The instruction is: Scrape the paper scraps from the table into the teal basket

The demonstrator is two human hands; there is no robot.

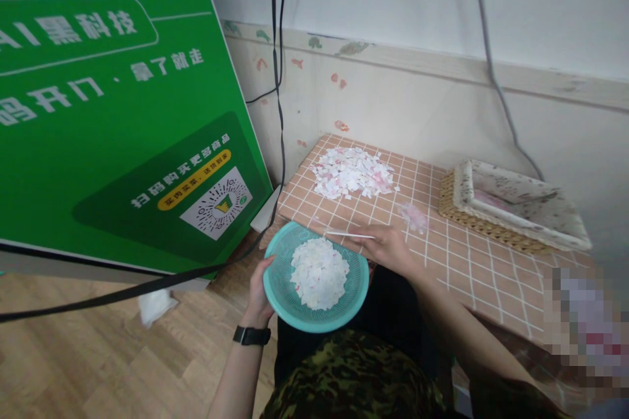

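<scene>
My left hand [260, 288] is closed on the left rim of a teal plastic colander [278, 301], which is tilted beside the table's near edge. A mound of small white paper scraps [320, 275], a few with pink or red marks, lies inside it. My right hand [386, 247] is closed on a thin white strip [350, 234], seen nearly edge-on, above the colander's far right rim. Whether it is a card or a stick I cannot tell. Beyond the colander, a heap of similar white and pink scraps [351, 172] is spread on the table.
A brown checked cloth covers the table [417, 190]. It bears a small pinkish bundle [414, 217] and a cloth-lined wicker basket [496, 222]. A green cabinet [147, 144] stands at left, with a black cable [280, 118] hanging before it. A white crumpled item [156, 306] lies on the floor.
</scene>
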